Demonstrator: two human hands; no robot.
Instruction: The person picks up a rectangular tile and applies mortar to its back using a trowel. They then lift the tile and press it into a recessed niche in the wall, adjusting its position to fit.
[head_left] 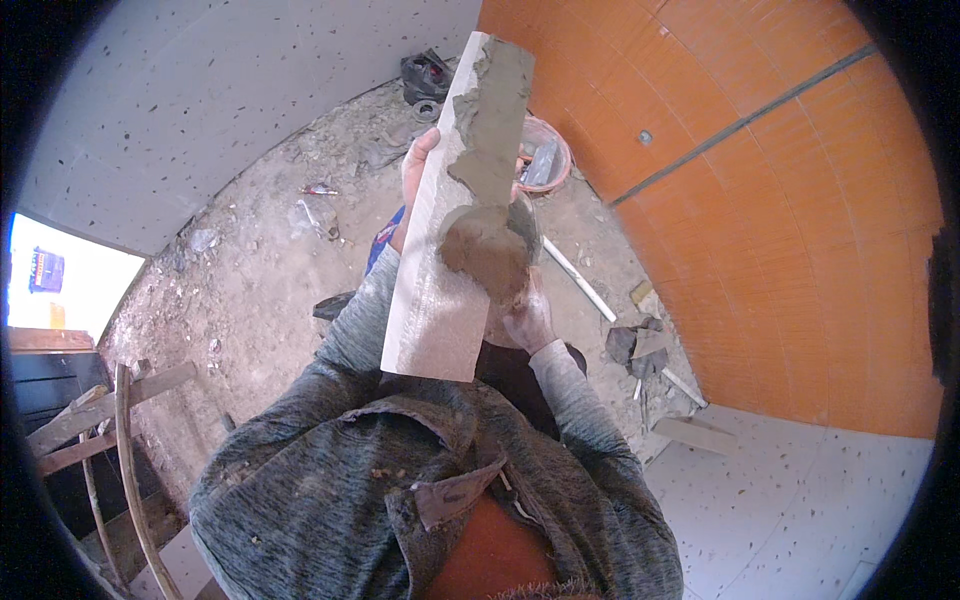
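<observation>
A long, pale tile strip (pixel 432 310) is held up in front of me, its far end raised away from my chest. Wet grey mortar (pixel 502 110) covers the right side of its far half. My left hand (pixel 417 178) grips the strip's left edge, thumb on top and fingers hidden beneath. My right hand (pixel 531 318) is closed at the strip's right side, below a rounded, mortar-coated trowel blade (pixel 488 252). That blade lies over the middle of the strip; the trowel's handle is mostly hidden by my fingers.
A pink-rimmed bucket (pixel 570 165) with things inside stands beyond the strip. A black bag (pixel 425 75) lies by the grey speckled wall (pixel 250 90). A white pipe (pixel 580 280) and dark scraps (pixel 640 345) lie near the orange tiled wall (pixel 790 230). Wooden poles (pixel 125 440) lean at lower left.
</observation>
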